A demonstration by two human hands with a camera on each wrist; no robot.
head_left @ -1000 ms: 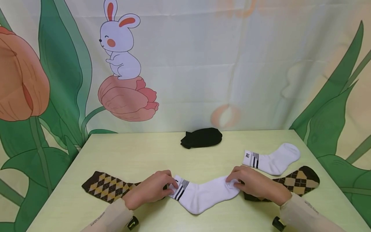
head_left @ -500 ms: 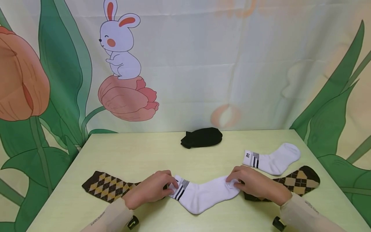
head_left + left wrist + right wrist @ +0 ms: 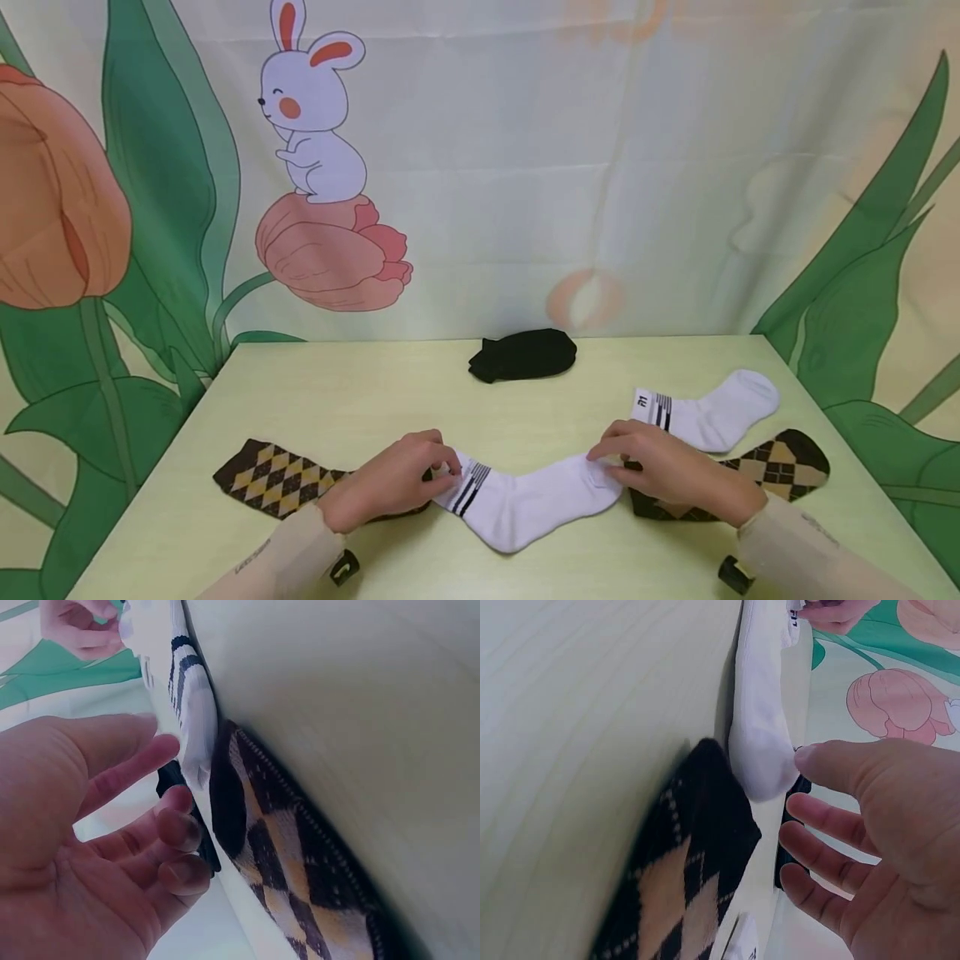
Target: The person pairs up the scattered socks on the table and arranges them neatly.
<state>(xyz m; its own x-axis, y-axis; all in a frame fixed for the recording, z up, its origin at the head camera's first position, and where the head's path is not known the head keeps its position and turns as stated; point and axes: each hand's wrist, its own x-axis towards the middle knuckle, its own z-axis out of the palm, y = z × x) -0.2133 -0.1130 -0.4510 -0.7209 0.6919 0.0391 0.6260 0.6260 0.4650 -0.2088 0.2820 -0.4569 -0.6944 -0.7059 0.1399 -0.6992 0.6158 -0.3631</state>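
Observation:
A white sock (image 3: 517,512) with dark stripes at its cuff lies flat at the front middle of the table. My left hand (image 3: 401,477) hovers at the cuff end, fingers loosely bent; the left wrist view shows nothing between its thumb and fingers (image 3: 180,829). Over the toe end is my right hand (image 3: 663,468), its thumb (image 3: 832,761) and fingers spread apart in the right wrist view, holding nothing. A brown and yellow argyle sock (image 3: 273,482) lies partly hidden under my left forearm. Another argyle sock (image 3: 780,467) is partly covered by my right hand and wrist.
A second white striped sock (image 3: 720,414) lies at the right, behind the argyle one. Near the back edge of the pale table (image 3: 360,383) is a black folded sock bundle (image 3: 525,356). Behind stands a cloth backdrop (image 3: 480,183) printed with a rabbit and tulips.
Both hands have come up slightly off the white sock, their fingers loosening from its cuff and toe. The sock stays where it was; the head view has shifted a little.

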